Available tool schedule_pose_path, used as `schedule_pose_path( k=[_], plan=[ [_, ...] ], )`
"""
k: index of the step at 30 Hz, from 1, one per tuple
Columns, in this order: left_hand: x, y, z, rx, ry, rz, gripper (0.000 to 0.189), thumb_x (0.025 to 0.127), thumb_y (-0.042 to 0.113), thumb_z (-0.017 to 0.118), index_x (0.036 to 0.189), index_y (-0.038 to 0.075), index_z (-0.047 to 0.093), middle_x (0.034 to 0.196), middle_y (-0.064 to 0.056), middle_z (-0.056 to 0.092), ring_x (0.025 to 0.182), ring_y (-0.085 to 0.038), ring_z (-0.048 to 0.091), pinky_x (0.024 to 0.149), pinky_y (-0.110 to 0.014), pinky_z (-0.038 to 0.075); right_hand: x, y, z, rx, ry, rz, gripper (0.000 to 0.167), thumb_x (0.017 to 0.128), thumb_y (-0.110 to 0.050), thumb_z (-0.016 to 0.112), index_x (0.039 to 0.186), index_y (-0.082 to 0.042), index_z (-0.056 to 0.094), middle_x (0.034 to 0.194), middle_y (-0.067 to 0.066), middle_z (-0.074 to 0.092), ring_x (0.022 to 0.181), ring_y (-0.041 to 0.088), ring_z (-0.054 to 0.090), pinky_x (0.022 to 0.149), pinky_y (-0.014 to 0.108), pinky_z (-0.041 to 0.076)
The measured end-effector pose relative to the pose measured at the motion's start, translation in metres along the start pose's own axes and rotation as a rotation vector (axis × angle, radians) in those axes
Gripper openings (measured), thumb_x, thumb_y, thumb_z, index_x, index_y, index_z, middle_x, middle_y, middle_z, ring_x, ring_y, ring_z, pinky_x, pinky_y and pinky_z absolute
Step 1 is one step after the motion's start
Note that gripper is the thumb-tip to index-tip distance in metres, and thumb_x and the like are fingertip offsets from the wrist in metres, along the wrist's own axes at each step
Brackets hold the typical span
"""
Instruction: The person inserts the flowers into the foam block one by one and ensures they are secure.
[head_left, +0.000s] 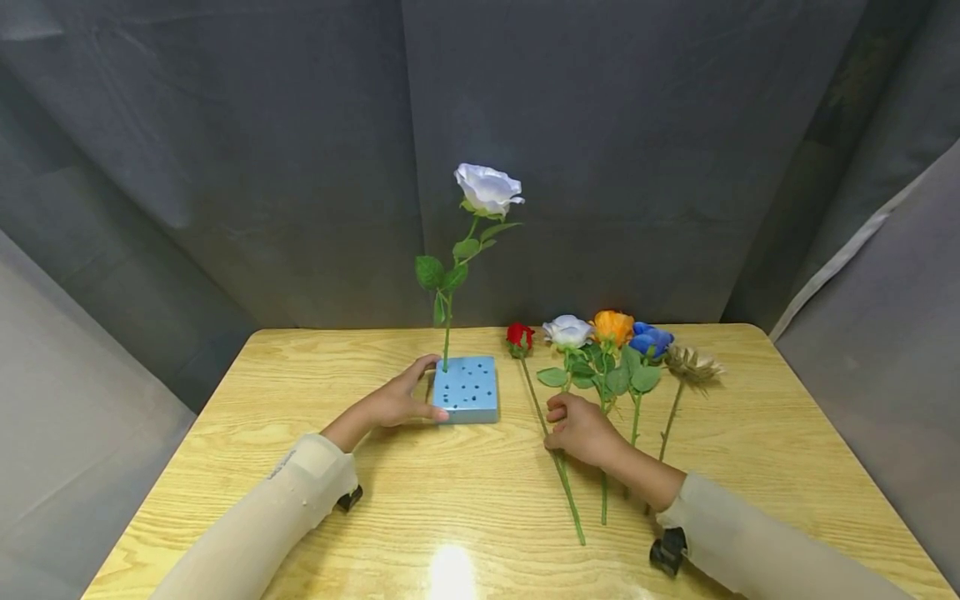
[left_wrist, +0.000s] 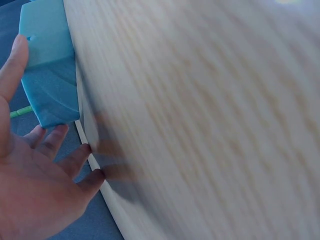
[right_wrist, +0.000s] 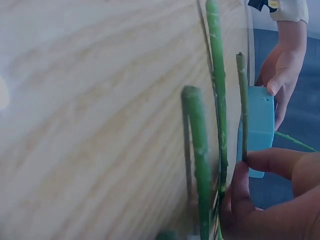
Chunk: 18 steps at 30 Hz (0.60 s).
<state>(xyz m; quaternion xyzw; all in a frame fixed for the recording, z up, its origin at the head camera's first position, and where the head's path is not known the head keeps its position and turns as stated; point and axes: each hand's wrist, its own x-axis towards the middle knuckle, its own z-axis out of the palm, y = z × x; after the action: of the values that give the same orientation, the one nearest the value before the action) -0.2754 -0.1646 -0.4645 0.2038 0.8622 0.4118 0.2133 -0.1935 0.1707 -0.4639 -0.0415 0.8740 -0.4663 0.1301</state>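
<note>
A blue block (head_left: pixel 466 392) with many small holes stands left of centre on the table, and a white rose (head_left: pixel 489 190) rises upright from its back-left hole. My left hand (left_wrist: pixel 40 195) holds the block at its left side, thumb on one face and fingertips at another. Among the flowers lying to the right, my right hand (head_left: pixel 585 429) pinches a thin green stem (right_wrist: pixel 242 105) between thumb and finger; I cannot tell which flower it belongs to. Right by those fingers lie a red rose (head_left: pixel 520 337) and a second white rose (head_left: pixel 568 331).
Farther right lie an orange rose (head_left: pixel 612 327), a blue rose (head_left: pixel 651 340) and a dried-looking beige flower (head_left: pixel 692 367), stems toward me. Dark grey curtain (head_left: pixel 600 150) hangs behind the wooden table (head_left: pixel 390 517), with lighter cloth at both sides.
</note>
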Motion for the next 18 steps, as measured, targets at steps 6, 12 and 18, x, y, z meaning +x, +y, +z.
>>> schedule_pose_path(
  k=[6, 12, 18],
  plan=[
    [0.000, 0.002, 0.000, 0.007, 0.007, 0.001, 0.110, 0.085, 0.034, 0.087, 0.166, 0.013, 0.015, 0.171, -0.017, 0.016, 0.157, -0.039, 0.013, 0.123, -0.063, 0.018, 0.003, 0.001, -0.005, 0.069, -0.049, 0.024, 0.057, 0.085, 0.002, 0.076, 0.137, 0.011, 0.054, 0.111, 0.018, 0.068, 0.091, 0.022, 0.066, 0.071, 0.035, 0.056],
    [0.001, 0.001, 0.000, 0.008, 0.005, 0.000, 0.110, 0.085, 0.035, 0.087, 0.166, 0.013, 0.015, 0.171, -0.018, 0.016, 0.157, -0.040, 0.013, 0.123, -0.063, 0.018, 0.004, 0.001, -0.009, 0.099, -0.068, 0.031, 0.057, 0.087, 0.000, 0.075, 0.138, 0.012, 0.053, 0.109, 0.018, 0.071, 0.088, 0.020, 0.068, 0.070, 0.036, 0.056],
    [0.001, 0.000, 0.000, 0.006, 0.002, 0.000, 0.110, 0.086, 0.036, 0.086, 0.166, 0.014, 0.014, 0.171, -0.017, 0.015, 0.157, -0.040, 0.013, 0.122, -0.063, 0.019, 0.005, -0.001, -0.012, 0.158, -0.093, 0.031, 0.055, 0.090, 0.001, 0.073, 0.139, 0.014, 0.051, 0.112, 0.022, 0.070, 0.092, 0.021, 0.069, 0.076, 0.039, 0.058]
  ],
)
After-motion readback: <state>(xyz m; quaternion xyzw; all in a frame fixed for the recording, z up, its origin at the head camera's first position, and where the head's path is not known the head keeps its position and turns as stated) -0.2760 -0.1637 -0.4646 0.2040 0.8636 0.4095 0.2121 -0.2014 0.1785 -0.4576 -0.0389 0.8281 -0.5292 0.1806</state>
